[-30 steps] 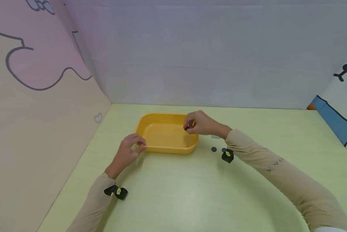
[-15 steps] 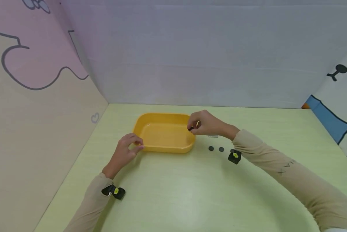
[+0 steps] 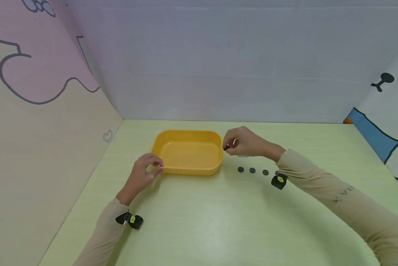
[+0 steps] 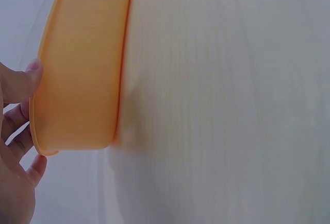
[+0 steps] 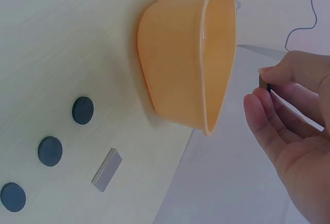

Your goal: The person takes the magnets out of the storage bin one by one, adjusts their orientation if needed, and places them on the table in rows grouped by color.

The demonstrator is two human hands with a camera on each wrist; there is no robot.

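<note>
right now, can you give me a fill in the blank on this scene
1. The tub is coloured ____.
2. The left hand touches the tub's near ____ corner.
3. The right hand pinches a small dark piece beside the tub's ____ end.
4. A ____ bar lies near the dark discs.

Missing: orange; left; right; grey

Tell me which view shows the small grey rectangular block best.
The right wrist view: the small grey rectangular block lies unobstructed on the table. The head view shows only a sliver under the right hand. The left wrist view misses it.
</note>
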